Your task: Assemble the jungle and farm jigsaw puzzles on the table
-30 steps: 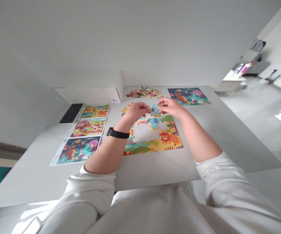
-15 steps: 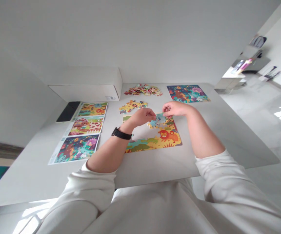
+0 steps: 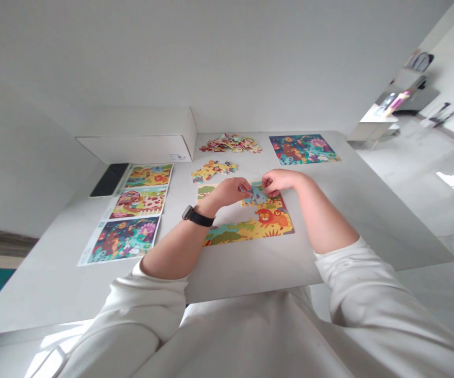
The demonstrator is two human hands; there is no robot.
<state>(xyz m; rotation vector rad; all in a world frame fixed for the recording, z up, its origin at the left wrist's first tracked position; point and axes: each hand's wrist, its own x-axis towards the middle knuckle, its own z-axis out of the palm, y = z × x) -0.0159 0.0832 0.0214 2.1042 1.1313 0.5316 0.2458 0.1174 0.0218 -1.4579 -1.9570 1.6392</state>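
Observation:
A partly assembled jigsaw puzzle [image 3: 246,226] with lions, a crocodile and yellow ground lies on the table in front of me. Over its upper right part is a joined section of puzzle pieces [image 3: 257,196] showing a light blue elephant. My left hand [image 3: 231,191], a black watch on its wrist, pinches this section at its left edge, fingers closed. From the other side, the fingers of my right hand [image 3: 279,182] are closed on its right edge. Fingers cover part of both edges. Behind my left hand sits a smaller cluster of yellow puzzle pieces [image 3: 214,170].
A heap of loose puzzle pieces [image 3: 231,143] lies by the wall, beside a white box [image 3: 132,149]. A dark, colourful finished puzzle [image 3: 305,149] is at the back right. On the left are a reference picture sheet [image 3: 138,203] and a black phone [image 3: 109,180].
My right hand has moved slightly down, and the elephant section now lies lower and closer against the lion side of the puzzle. My left hand has barely shifted.

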